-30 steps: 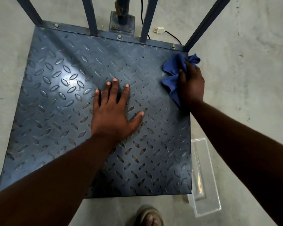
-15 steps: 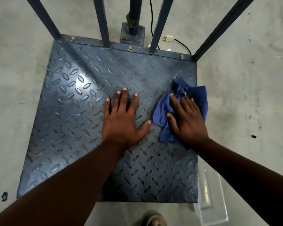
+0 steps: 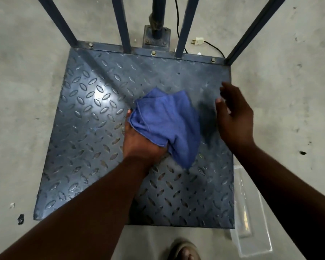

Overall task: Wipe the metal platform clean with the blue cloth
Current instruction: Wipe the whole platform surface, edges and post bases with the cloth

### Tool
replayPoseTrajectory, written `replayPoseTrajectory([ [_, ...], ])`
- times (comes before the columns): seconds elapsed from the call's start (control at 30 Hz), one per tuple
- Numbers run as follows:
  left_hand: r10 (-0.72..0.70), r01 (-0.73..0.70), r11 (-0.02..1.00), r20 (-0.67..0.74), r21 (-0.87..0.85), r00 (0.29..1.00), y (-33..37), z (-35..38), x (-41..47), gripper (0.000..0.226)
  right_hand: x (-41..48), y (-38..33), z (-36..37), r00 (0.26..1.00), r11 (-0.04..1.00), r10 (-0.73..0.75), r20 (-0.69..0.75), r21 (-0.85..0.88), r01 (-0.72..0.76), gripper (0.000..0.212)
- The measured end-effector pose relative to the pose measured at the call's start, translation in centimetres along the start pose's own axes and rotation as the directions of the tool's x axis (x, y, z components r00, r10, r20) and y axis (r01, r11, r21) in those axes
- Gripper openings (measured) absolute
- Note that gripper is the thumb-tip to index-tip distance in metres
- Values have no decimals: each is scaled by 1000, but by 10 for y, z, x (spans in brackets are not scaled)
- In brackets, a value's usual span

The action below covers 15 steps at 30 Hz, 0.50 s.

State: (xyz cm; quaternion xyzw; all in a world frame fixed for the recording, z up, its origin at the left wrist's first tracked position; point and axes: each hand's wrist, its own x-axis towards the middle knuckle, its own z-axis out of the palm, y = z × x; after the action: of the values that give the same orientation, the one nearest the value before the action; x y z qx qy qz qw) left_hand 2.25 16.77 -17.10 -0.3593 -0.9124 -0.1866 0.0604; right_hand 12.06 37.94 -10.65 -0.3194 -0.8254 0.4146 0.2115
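Observation:
The metal platform (image 3: 86, 128) is a dark blue square plate with a raised diamond tread, lying on the concrete floor. The blue cloth (image 3: 167, 121) is bunched over the middle of the plate and drapes down to the right. My left hand (image 3: 139, 145) grips the cloth from below, most of its fingers hidden under the fabric. My right hand (image 3: 235, 117) hovers over the plate's right side, a little apart from the cloth, fingers spread and holding nothing.
Blue steel bars (image 3: 120, 23) and a central post (image 3: 158, 15) rise from the plate's far edge. A black cable with a white plug (image 3: 198, 42) lies behind. A clear plastic tray (image 3: 251, 222) sits at the right front corner. A sandalled foot (image 3: 184, 250) is near the front edge.
The cloth has passed from my right hand to my left, which lifted off the plate. My right hand let go and drew back to the right, off the cloth.

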Motion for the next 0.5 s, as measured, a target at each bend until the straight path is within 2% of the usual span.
replayPoseTrajectory([
  [0.07,21,-22,999,36,24,999,-2,4,4,18,-32,22,4,994,985,-17,107,-170,35,43],
  [0.13,44,-46,999,99,26,994,0,5,6,25,-63,39,12,968,914,-100,231,-363,181,47],
  [0.2,37,-42,998,101,52,994,-2,6,-2,29,-73,41,19,952,857,-143,270,-447,255,49],
  [0.23,-15,13,999,81,35,997,-3,2,-6,28,-73,38,24,962,860,-120,244,-459,224,50],
  [0.27,-156,157,987,46,-34,987,-6,2,-10,38,-72,34,30,974,862,-94,208,-472,184,51],
  [0.3,-303,306,947,54,-93,952,-4,0,-15,62,-72,29,36,983,860,-62,174,-490,141,51],
  [0.33,-372,387,914,128,-120,919,-2,-4,-18,81,-73,26,42,985,846,-43,165,-519,124,53],
  [0.37,-339,358,931,198,-66,920,1,-5,-12,82,-75,26,47,984,813,-51,173,-564,141,54],
  [0.4,-214,209,977,310,50,926,6,-14,-2,69,-77,26,50,978,773,-74,196,-609,180,56],
  [0.43,-178,168,984,475,64,862,9,-15,4,55,-78,27,50,970,744,-87,227,-633,215,59],
  [0.47,-240,305,952,557,-24,795,15,-19,12,50,-76,29,49,963,731,-88,255,-641,236,61],
  [0.5,-239,316,949,634,-9,735,17,-28,16,54,-76,29,49,957,715,-83,278,-652,252,63],
])
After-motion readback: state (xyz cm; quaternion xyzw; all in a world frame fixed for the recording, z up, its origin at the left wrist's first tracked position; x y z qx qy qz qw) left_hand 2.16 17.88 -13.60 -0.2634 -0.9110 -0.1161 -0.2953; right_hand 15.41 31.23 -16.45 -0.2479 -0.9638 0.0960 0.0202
